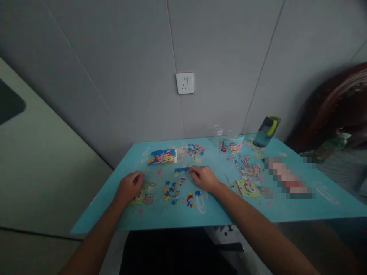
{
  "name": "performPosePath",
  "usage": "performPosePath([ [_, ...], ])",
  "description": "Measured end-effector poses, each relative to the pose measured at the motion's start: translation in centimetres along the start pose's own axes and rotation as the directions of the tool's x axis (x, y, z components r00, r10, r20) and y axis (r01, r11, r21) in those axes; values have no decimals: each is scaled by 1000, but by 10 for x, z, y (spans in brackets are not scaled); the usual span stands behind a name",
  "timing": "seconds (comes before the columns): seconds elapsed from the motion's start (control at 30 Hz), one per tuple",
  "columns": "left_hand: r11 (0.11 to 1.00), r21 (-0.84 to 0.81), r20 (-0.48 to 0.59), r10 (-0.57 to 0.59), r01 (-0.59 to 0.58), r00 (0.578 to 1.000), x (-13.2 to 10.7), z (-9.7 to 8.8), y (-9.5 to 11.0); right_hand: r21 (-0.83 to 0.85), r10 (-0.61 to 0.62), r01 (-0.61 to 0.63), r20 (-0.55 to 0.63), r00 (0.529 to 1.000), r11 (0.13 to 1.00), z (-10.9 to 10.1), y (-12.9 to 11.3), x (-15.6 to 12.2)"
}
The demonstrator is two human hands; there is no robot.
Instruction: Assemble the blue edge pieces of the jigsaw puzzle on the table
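Left hand (128, 187) rests knuckles-up on the turquoise table (329, 198), fingers curled; whether it grips anything cannot be told. Right hand (204, 178) lies fingers-down, fingertips touching a blue assembled puzzle strip (181, 170), not clasped round it. Loose puzzle pieces (172, 191) lie between both hands. A picture card (162, 156) lies beyond them; a water bottle (266, 131) stands by the wall.

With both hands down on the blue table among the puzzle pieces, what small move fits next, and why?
Probably the right hand should pinch the blue piece at its fingertips and slide it toward the loose cluster between the hands. The left hand rests on the table, apparently holding nothing.
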State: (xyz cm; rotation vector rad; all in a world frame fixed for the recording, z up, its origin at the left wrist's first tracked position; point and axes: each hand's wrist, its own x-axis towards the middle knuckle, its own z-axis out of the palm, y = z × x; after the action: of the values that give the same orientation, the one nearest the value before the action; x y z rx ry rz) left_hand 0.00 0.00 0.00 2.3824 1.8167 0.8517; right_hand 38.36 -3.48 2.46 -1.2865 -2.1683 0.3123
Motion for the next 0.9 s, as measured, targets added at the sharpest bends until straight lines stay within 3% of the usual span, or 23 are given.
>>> performPosePath([
  [0.33,998,41,3,38,-38,999,1,2,7,-30,25,-23,60,998,999,-14,3,-2],
  [0.63,999,-20,-33,42,-42,999,-2,-1,3,-83,72,-59,170,983,995,-31,0,-1],
  [0.8,997,-27,-26,69,-70,997,-2,-4,6,-12,83,-83,298,951,996,-45,-8,-19],
  [0.9,994,-19,-13,108,-108,994,-4,-4,11,-53,136,-125,377,916,991,-50,-13,-38],
])
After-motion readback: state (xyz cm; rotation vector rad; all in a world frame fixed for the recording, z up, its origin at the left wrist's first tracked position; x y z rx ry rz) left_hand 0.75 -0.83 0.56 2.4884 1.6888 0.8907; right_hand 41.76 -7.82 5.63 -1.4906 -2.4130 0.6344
